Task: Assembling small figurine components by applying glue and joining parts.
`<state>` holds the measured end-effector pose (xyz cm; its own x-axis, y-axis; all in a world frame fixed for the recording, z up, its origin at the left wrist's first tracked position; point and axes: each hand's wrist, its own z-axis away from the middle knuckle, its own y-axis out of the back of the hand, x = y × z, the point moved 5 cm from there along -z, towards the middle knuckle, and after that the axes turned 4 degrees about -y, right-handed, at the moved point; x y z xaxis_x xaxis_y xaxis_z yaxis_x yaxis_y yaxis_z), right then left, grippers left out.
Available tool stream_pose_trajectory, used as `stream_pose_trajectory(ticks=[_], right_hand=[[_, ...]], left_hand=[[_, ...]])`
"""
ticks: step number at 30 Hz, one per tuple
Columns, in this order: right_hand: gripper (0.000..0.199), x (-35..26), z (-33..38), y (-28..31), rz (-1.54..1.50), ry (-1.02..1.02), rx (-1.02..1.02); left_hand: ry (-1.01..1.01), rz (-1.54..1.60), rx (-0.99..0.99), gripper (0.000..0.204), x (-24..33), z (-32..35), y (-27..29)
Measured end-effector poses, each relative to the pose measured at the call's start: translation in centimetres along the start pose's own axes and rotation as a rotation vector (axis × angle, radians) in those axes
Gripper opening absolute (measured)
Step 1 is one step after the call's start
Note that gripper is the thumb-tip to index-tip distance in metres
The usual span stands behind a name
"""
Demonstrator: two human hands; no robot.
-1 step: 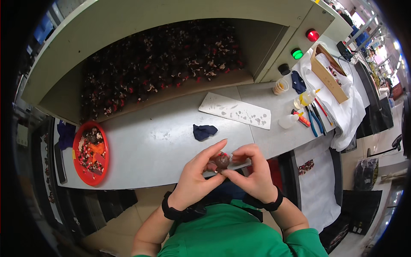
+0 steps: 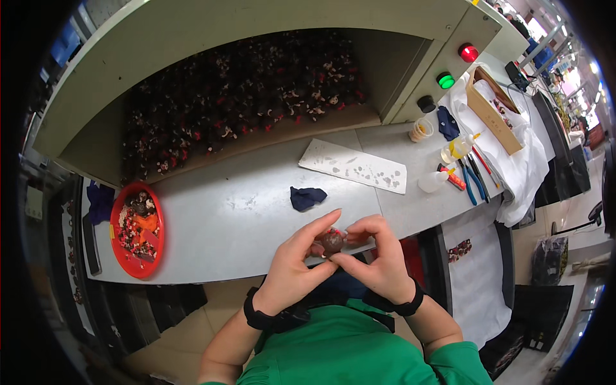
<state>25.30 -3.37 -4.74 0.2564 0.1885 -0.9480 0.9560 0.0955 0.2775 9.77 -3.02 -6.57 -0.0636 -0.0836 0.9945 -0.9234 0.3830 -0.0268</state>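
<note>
Between the two frames hardly anything differs: the hands and the ball keep the same pose, and the whole view has shifted only very slightly. The dark brown ball [image 2: 332,242], with red bits near its top, sits between both hands above the front edge of the grey bench [image 2: 205,240]. The left hand [image 2: 292,266] has its fingers closed around the ball's left side. The right hand [image 2: 385,268] is half curled, thumb tip at the ball's lower edge; whether its bent forefinger touches, I cannot tell. A navy cloth [image 2: 307,197] lies just beyond, and a red bowl [image 2: 161,231] stands well to the left, both unmoved.
</note>
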Motion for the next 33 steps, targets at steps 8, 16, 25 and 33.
stream_pose_trajectory(ticks=[8, 16, 25, 33], right_hand=[[0.037, 0.4, 0.1, -0.6, -0.064, -0.002, -0.006], [0.033, 0.7, 0.2, -0.5, -0.120, -0.047, -0.002], [0.032, 1.3, 0.2, -0.2, -0.172, -0.116, -0.020], [0.030, 1.5, 0.2, -0.1, -0.216, -0.143, -0.023]], left_hand=[[-0.021, -0.062, -0.002, 0.063, -0.1, 0.1, 0.0], [-0.059, 0.060, 0.022, 0.068, 0.1, 0.0, -0.1], [-0.024, 0.073, 0.035, 0.054, -0.2, 0.1, -0.1], [-0.028, 0.048, 0.063, 0.050, -0.3, 0.0, 0.0]])
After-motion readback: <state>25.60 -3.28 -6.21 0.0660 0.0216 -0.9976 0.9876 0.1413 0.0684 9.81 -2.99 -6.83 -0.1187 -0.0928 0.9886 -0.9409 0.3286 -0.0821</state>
